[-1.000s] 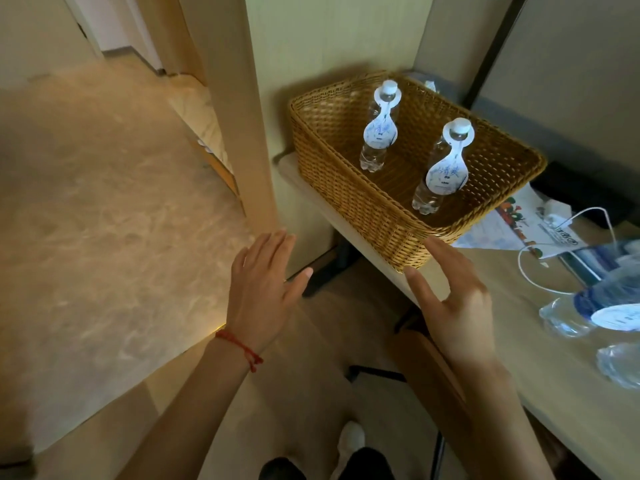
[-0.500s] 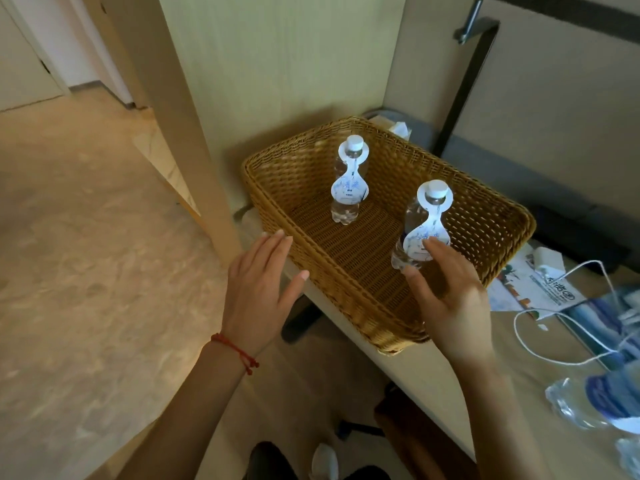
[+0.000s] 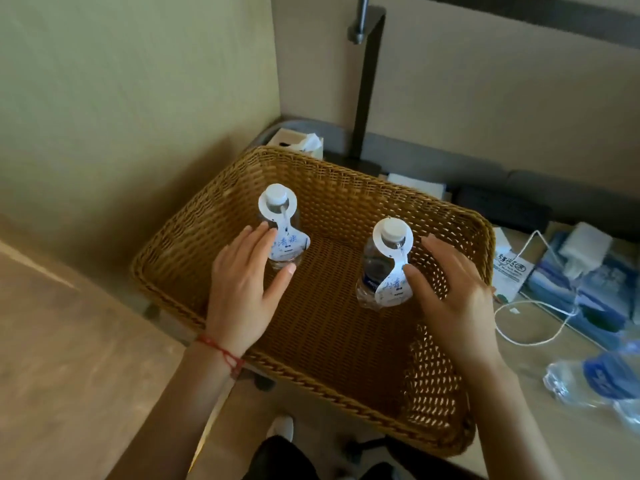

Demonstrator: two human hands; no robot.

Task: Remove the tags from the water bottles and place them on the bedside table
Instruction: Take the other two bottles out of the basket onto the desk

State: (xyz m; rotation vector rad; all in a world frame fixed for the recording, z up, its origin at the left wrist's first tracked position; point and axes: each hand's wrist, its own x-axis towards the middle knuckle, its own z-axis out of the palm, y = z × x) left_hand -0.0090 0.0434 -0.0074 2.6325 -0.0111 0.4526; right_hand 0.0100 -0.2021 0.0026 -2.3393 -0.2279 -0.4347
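Both hands reach into a woven wicker basket (image 3: 194, 251) at the table's left end, fingers spread wide and gripping nothing: the left hand (image 3: 242, 285) brushes the paper tag (image 3: 289, 244) on the far-left water bottle (image 3: 277, 216), the right hand (image 3: 450, 292) touches the tag (image 3: 393, 289) on the nearer bottle (image 3: 372, 268). The light, clear plastic bottles stand upright on an uneven weave and would likely topple if a tag were tugged sideways. Each thin white tag loops its ring under a cap and could tear there; both remain on.

Golden-brown woven basket (image 3: 346, 174), white blue-printed tags (image 3: 289, 242)
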